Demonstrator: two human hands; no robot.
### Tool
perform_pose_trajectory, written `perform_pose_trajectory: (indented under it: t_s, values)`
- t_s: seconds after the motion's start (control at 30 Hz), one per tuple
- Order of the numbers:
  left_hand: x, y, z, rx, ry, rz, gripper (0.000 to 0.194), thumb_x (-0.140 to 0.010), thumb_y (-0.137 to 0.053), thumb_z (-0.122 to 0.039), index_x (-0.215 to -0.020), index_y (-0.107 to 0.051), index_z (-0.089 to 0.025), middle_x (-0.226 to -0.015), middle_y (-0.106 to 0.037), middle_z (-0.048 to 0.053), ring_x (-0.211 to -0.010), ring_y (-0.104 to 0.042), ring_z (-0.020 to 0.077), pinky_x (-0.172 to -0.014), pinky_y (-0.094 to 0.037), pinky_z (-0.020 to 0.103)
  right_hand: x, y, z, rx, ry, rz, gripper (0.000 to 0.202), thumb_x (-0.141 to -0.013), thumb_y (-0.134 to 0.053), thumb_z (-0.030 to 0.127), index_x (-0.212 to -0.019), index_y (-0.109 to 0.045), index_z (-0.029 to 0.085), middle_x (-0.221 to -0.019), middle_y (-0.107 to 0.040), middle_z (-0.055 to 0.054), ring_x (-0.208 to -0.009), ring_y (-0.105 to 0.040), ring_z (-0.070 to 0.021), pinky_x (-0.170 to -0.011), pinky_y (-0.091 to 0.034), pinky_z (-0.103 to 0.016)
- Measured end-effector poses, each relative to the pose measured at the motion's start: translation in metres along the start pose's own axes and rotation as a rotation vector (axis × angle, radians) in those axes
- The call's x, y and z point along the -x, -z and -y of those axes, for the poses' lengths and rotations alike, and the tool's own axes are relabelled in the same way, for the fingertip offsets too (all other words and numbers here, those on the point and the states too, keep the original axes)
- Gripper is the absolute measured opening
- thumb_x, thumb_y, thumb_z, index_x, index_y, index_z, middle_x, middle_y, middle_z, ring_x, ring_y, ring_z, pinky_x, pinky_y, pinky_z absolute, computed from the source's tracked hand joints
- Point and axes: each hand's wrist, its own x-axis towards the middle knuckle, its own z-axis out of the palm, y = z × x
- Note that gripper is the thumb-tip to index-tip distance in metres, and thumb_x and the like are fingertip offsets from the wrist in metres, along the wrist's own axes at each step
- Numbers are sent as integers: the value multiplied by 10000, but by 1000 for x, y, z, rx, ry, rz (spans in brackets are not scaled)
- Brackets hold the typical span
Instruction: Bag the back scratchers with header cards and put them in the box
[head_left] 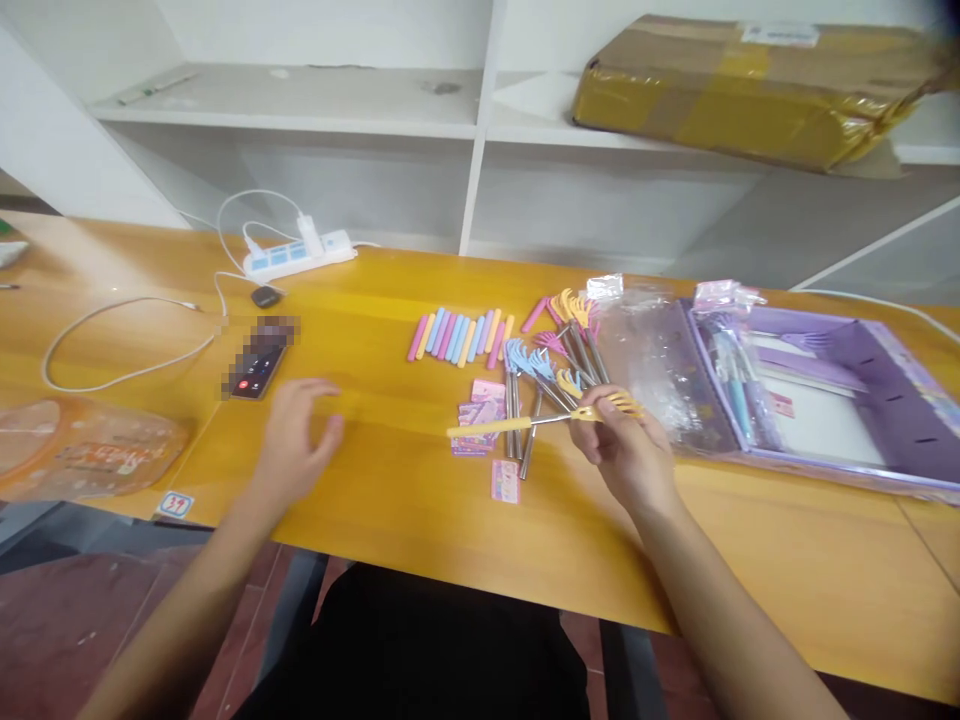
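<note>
My right hand (628, 452) grips a yellow back scratcher (491, 427) near its claw end, with the metal rod and yellow handle pointing left. My left hand (298, 440) hovers above the table to the left, fingers apart and holding nothing. Under and behind the held scratcher lie more back scratchers (581, 345) with metal rods and blue, yellow and pink claws. A row of pastel handle sleeves (459, 338) sits in the middle of the table. Small printed cards (480, 415) are piled partly beneath the held handle, and a single card (505, 482) lies nearer me.
At the right stands an open purple box (892, 400) with packaged items inside, clear plastic wrap (645, 350) beside it. On the left are a phone (259, 370), a white cable, a power strip (300, 255) and an orange-rimmed plastic bag (112, 450). A taped carton (750, 90) rests on the shelf.
</note>
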Motion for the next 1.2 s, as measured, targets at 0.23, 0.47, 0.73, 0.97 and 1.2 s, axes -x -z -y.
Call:
perform_pose_trajectory:
  t_s: [0.23, 0.47, 0.73, 0.97, 1.2]
  values:
    - [-47, -62, -105, 253, -396, 558, 326, -1134, -477, -434, -1320, -632, -215, -1224, -743, 116, -1129, -713, 268, -954, -582, 405, 8, -9, -16, 34, -38, 166, 261, -1056, -636, 523, -1028, -569, 272, -583, -526, 80, -466, -487, -136, -478, -369, -266]
    - [-46, -95, -92, 261, -291, 594, 361, -1154, -396, -350, -1390, -641, -228, -1266, -774, 97, -1083, -759, 250, -902, -593, 365, 5, -7, -29, 229, 45, 50, 273, -1073, -614, 529, -1105, -526, 273, -692, -629, 60, -507, -535, -125, -510, -423, -254]
    - [-39, -99, -71, 172, -405, 471, 410, -1167, -351, -400, -1340, -675, -217, -1212, -808, 70, -1009, -780, 221, -856, -600, 329, 13, -12, -35, 280, 61, 210, 255, -1132, -485, 516, -1127, -478, 261, -711, -526, 65, -542, -469, -123, -530, -375, -254]
    - [-40, -102, -66, 188, -513, 305, 400, -1169, -358, -375, -1238, -705, -187, -1077, -822, 69, -876, -778, 199, -736, -565, 293, 19, -20, -33, 150, 104, 270, 207, -1156, -433, 477, -1109, -404, 278, -707, -409, 95, -531, -408, -108, -517, -313, -232]
    - [-37, -99, -76, 279, -422, 382, 419, -1169, -359, -422, -1249, -708, -204, -1046, -820, 58, -833, -766, 190, -697, -537, 280, 21, -25, -33, 141, 129, 264, 219, -1156, -422, 484, -1088, -384, 280, -741, -407, 86, -535, -403, -104, -522, -311, -238]
